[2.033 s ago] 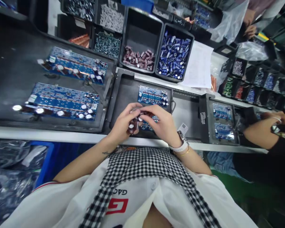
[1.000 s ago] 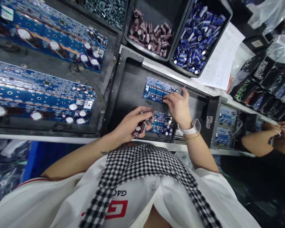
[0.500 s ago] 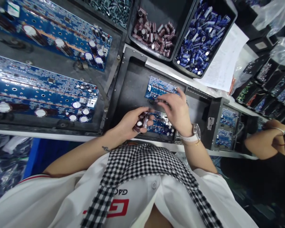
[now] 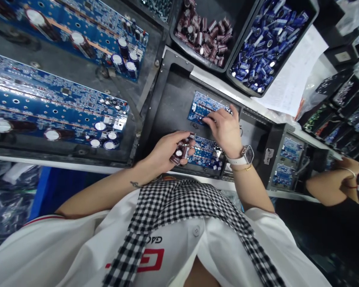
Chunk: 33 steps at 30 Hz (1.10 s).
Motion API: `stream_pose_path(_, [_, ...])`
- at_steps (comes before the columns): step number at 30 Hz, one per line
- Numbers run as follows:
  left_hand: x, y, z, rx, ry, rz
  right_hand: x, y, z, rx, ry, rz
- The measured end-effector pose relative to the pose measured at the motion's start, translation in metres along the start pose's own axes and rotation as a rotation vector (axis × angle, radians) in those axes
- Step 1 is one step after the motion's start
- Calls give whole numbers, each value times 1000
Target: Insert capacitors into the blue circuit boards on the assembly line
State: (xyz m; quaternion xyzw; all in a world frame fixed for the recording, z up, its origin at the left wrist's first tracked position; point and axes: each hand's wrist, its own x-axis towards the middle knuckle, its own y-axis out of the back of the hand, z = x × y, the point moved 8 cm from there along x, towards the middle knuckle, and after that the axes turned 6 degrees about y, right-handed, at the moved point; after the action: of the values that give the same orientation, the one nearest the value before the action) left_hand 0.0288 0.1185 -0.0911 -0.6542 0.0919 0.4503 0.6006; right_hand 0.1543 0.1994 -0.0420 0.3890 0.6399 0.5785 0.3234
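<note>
My left hand [image 4: 172, 149] is closed around several brown cylindrical capacitors [image 4: 180, 154], their silvery ends showing between the fingers. It rests at the left end of the nearer small blue circuit board [image 4: 208, 149]. Over the farther blue circuit board [image 4: 200, 103] is my right hand [image 4: 225, 129], its thumb and index finger pinched together at the board's near edge. Whatever lies between those fingertips is too small or hidden to make out. Both boards sit in a black tray [image 4: 175, 93].
Two larger populated circuit boards [image 4: 55, 95] lie in a black fixture at left. Beyond my tray stand a bin of brown capacitors [image 4: 208, 38] and a bin of blue capacitors [image 4: 263, 48]. Papers [image 4: 302, 75] lie right of them. A co-worker's arm [image 4: 329, 185] reaches in at right.
My right hand has moved slightly away from me, from the gap between the boards to the farther board's edge. The left hand still holds its capacitors. The whole view has shifted slightly.
</note>
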Motion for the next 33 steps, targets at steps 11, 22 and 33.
stream_pose_path(11, [-1,1,6,-18,-78,-11,0,1,-6,30,54,11])
stream_pose_path(22, [1,6,2,-74,9,-7,12,12,-35,154,11,-4])
stream_pose_path(33, [1,6,4,-77,-24,18,23,1,-28,166,43,-14])
